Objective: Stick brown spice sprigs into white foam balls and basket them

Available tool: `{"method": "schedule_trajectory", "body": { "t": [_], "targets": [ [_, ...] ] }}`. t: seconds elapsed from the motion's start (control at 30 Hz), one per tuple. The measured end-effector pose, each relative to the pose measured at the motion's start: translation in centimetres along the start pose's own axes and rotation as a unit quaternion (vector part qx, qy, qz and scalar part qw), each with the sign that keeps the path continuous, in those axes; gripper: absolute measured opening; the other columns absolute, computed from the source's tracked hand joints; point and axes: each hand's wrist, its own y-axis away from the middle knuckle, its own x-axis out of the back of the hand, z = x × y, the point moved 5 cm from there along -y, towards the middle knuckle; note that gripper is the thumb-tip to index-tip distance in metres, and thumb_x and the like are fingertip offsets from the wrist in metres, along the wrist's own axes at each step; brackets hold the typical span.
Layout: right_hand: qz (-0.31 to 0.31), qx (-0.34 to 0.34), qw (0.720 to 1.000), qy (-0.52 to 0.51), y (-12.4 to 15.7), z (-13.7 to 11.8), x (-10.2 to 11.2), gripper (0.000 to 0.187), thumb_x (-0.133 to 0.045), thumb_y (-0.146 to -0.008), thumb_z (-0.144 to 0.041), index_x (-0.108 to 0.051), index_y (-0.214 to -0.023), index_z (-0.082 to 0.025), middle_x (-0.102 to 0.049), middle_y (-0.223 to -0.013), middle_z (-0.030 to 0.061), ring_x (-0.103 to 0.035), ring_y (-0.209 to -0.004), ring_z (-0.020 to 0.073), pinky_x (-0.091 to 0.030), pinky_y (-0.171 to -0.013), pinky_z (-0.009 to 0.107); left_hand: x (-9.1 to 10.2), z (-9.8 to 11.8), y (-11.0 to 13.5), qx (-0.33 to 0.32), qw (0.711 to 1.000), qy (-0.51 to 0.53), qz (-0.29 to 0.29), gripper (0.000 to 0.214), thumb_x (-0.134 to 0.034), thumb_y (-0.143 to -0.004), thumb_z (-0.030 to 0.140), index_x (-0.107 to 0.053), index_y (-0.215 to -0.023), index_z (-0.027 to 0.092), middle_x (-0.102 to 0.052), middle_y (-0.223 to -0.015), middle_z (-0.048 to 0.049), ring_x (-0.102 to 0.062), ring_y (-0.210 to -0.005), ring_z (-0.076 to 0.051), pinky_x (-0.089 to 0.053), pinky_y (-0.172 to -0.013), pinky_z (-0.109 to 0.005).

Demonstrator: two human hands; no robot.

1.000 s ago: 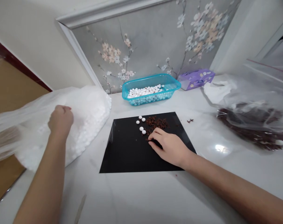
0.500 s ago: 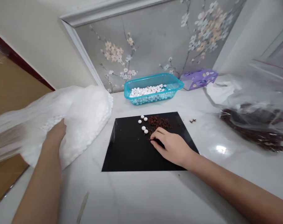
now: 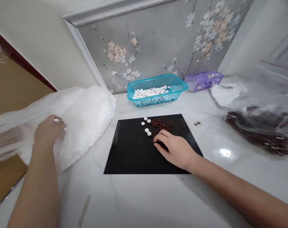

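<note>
Bead bag — long axis left-right, mouth at left hand.

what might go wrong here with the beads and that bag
Small white round beads sit loose on the left hand at the big clear plastic bag; they may drop and roll off the white table. The right hand on the black square sheet could scatter the reddish-brown flakes beside it.
</note>
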Motion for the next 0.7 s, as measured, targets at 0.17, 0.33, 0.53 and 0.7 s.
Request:
{"method": "schedule_trajectory", "body": {
  "t": [0.17, 0.33, 0.53, 0.7],
  "targets": [
    [-0.003, -0.004, 1.0, 0.001, 0.0, -0.1, 0.1, 0.018, -0.041, -0.09, -0.023, -0.058, -0.094, -0.019, -0.059, -0.098, 0.0024, -0.062, -0.071, 0.014, -0.045, -0.061, 0.027, 1.3, -0.2, -0.9, 0.011, 0.999, 0.036, 0.016, 0.033, -0.038, -0.081, 0.042, -0.052, -0.102, 0.021, -0.049, -0.073, 0.0003, -0.04, -0.065, -0.015, -0.032, -0.058, -0.023],
    [-0.003, -0.003, 1.0, 0.001, -0.1, -0.1, 0.1, 0.018, -0.041, -0.089, -0.023, -0.058, -0.093, -0.019, -0.059, -0.098, 0.0028, -0.062, -0.071, 0.014, -0.045, -0.062, 0.027, 3.6, 0.8, -0.1, 0.02, 0.996, 0.057, 0.061, 0.033, -0.039, -0.081, 0.045, -0.054, -0.101, 0.023, -0.045, -0.07, 0.0022, -0.039, -0.061, -0.014, -0.03, -0.055, -0.024],
    [-0.003, -0.003, 1.0, 0.0, 0.0, -0.1, 0.1, 0.018, -0.041, -0.089, -0.023, -0.058, -0.093, -0.019, -0.059, -0.098, 0.0028, -0.062, -0.07, 0.0141, -0.044, -0.061, 0.026, 6.8, 4.1, 3.4, -0.009, 0.987, 0.111, 0.12, 0.034, -0.044, -0.078, 0.041, -0.057, -0.105, 0.024, -0.047, -0.074, 0.0019, -0.04, -0.058, -0.012, -0.031, -0.056, -0.024],
    [-0.001, -0.002, 1.0, 0.0, -0.1, -0.2, 0.1, 0.019, -0.04, -0.09, -0.023, -0.058, -0.094, -0.019, -0.059, -0.098, 0.0027, -0.062, -0.071, 0.0139, -0.044, -0.061, 0.026, 5.6, 10.2, 6.8, -0.154, 0.974, 0.153, 0.06, 0.029, -0.045, -0.077, 0.036, -0.059, -0.098, 0.021, -0.046, -0.064, 0.0031, -0.038, -0.052, -0.01, -0.03, -0.052, -0.021]
  ]
}}
